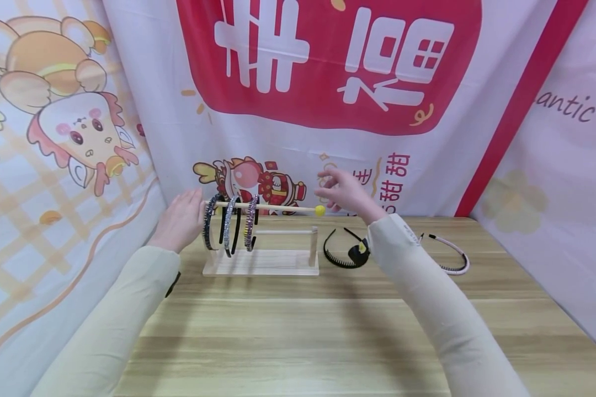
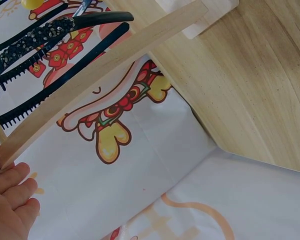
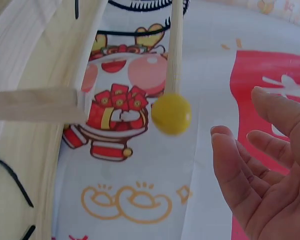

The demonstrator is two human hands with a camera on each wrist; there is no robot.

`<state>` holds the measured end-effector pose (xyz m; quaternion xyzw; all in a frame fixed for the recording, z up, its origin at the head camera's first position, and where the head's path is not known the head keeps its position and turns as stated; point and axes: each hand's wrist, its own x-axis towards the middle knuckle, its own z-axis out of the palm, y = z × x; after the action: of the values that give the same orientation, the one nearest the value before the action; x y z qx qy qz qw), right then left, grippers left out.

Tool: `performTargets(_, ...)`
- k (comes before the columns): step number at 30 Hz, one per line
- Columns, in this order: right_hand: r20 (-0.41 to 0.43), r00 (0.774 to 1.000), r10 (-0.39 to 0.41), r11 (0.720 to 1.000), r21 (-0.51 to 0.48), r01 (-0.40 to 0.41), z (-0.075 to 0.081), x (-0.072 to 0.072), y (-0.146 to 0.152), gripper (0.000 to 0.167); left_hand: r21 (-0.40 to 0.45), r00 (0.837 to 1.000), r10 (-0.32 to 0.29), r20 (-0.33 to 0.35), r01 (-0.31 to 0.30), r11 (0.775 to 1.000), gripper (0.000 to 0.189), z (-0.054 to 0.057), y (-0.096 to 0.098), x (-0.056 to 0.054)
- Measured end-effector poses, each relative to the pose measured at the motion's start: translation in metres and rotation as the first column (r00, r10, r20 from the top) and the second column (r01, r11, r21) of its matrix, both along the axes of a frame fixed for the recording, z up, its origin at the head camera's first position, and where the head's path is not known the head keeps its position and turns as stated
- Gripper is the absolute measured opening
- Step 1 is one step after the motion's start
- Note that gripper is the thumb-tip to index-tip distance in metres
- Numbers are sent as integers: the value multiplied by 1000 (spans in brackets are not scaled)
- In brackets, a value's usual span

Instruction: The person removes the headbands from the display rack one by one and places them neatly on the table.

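Note:
A wooden headband rack [image 1: 278, 266] stands on the table. From its upper rod [image 1: 288, 208] hang a black sparkly headband [image 1: 207, 229], a silver glittery headband [image 1: 229, 226] and a pinkish-purple glittery headband [image 1: 250, 226]. My left hand [image 1: 180, 218] touches the rack's left end, its fingers [image 2: 15, 182] extended against the top of the wooden upright [image 2: 80, 92]. A yellow ball [image 3: 171, 114] caps the rod's right end. Just beyond it my right hand [image 1: 346, 194] hovers with loosely bent fingers, apart from the ball and holding nothing.
Right of the rack lies a black toothed headband [image 1: 340, 263] with a dark ornament. Farther right, partly behind the right sleeve, is a pale pink headband [image 1: 461, 256]. A dark item [image 1: 173, 284] shows beside the left sleeve. Printed cloth [image 1: 278, 118] hangs behind the table.

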<state>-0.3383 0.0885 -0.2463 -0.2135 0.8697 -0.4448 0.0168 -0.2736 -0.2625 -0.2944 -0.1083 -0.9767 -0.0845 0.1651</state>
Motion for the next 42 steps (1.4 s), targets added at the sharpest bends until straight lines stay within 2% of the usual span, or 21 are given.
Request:
performTargets(6, 2, 999, 44, 999, -4, -44, 1, 9, -25, 53, 2, 1000, 1, 7, -1, 1000, 49, 1, 0, 0)
performTargets(19, 15, 992, 126, 991, -34, -126, -7, 21, -72, 52, -1, 1000, 5, 3, -5, 1000, 49, -1, -1, 0)
performTargets(26, 27, 987, 158, 986, 46, -159, -13, 25, -91, 52, -5, 1000, 5, 0, -5, 1000, 49, -1, -1, 0)
performTargets(30, 36, 983, 181, 982, 44, -182, -17, 26, -102, 53, -4, 1000, 1, -9, -1, 1000, 49, -1, -2, 0)
performTargets(37, 60, 983, 175, 984, 12, -176, -25, 28, -115, 59, -2, 1000, -6, -6, 6, 1000, 49, 1, -2, 0)
performTargets(42, 66, 984, 167, 985, 21, -168, -30, 28, -122, 57, 1, 1000, -6, -2, 6, 1000, 49, 1, -2, -1)
